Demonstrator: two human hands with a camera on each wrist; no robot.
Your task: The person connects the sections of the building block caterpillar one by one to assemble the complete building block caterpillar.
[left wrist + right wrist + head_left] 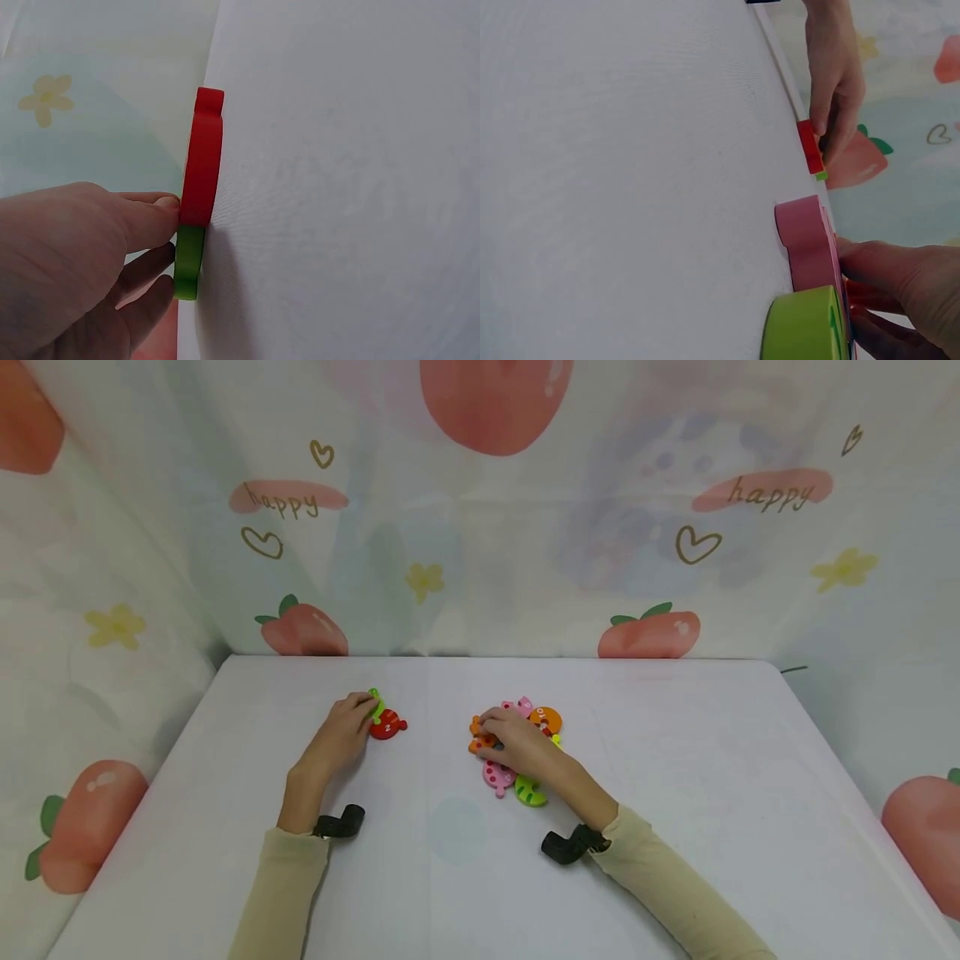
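At the left of the white table, my left hand pinches a small green puzzle piece. This piece touches a red round piece marked with a 2. In the left wrist view, the thumb lies where the green piece meets the red piece. Right of centre, my right hand reaches over a ring of coloured pieces, thumb and fingers around an orange piece. The hand partly hides this piece. Beside it lies a pink spotted piece, then a green striped piece.
Another orange piece and a second pink piece lie at the ring's far side. Printed cloth hangs behind the white table. Each wrist wears a black camera mount, such as the right mount.
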